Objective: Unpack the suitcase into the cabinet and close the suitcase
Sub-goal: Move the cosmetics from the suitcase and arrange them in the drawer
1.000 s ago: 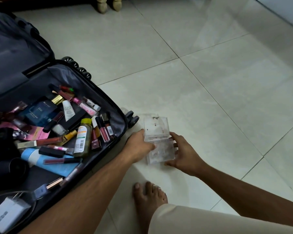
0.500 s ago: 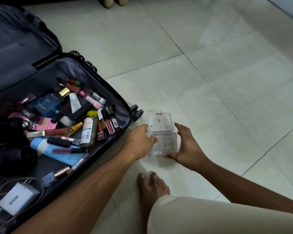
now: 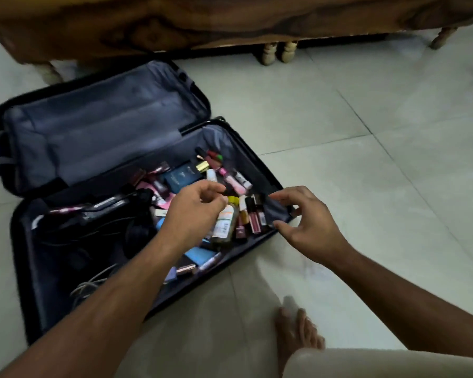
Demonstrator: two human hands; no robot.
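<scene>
Hovering loosely curled, holding nothing, left hand [image 3: 197, 205] and right hand [image 3: 303, 222] over hard-shelled suitcase [image 3: 93, 137].

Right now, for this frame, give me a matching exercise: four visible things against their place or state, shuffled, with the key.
Things:
1. left hand
2. right hand
3. suitcase
4. bare foot

Places or states:
A. lying open on the tiled floor
B. over the suitcase's near right corner, fingers spread
C. on the floor tiles, beside the suitcase
D. above the bottle with the yellow cap, fingers loosely curled

Pairs: 1-D, 2-B, 3-A, 4-C
</scene>
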